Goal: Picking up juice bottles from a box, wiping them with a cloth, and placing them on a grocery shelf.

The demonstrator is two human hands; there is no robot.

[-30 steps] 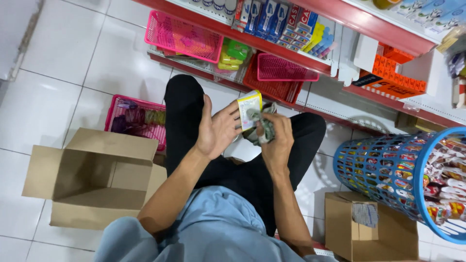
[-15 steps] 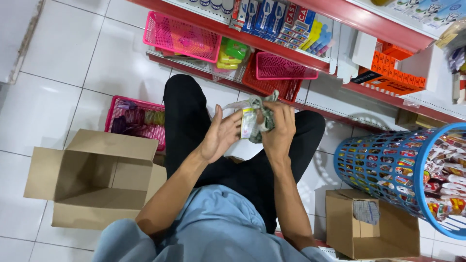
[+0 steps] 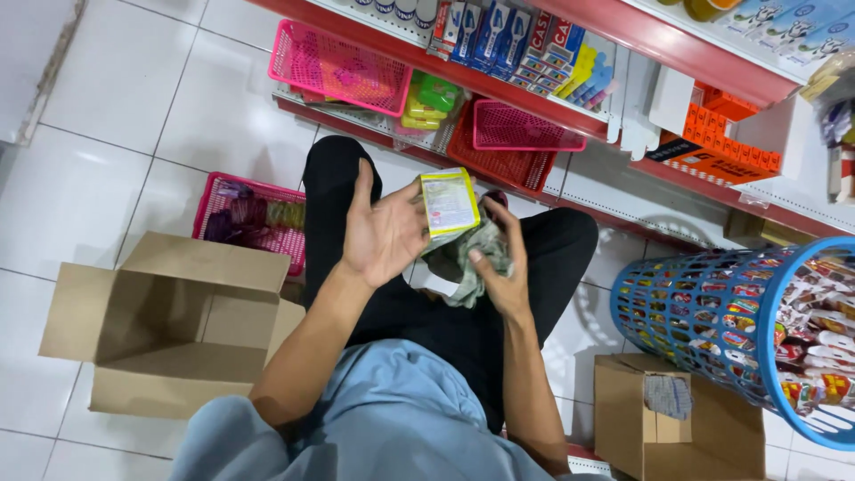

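I sit on a white tiled floor with my knees drawn up, in black trousers and a blue shirt. My left hand [image 3: 385, 233] holds a small flat yellow-and-white packet [image 3: 450, 203] by its edge, palm turned toward me, fingers spread. My right hand [image 3: 499, 267] is closed on a crumpled grey-green cloth [image 3: 472, 258] just under the packet. Both hands are close together above my lap, in front of the low red shelf [image 3: 534, 107].
An open cardboard box [image 3: 169, 325] stands at my left, with a pink basket [image 3: 249, 218] of goods behind it. At my right are a blue mesh bin [image 3: 704, 321] full of sachets and a smaller cardboard box [image 3: 677, 419]. Pink and red baskets sit on the shelf.
The packet has shifted from my right hand's side into my left hand, and turned upright. My left hand opened and rotated palm-up; my right hand dropped lower with the cloth.
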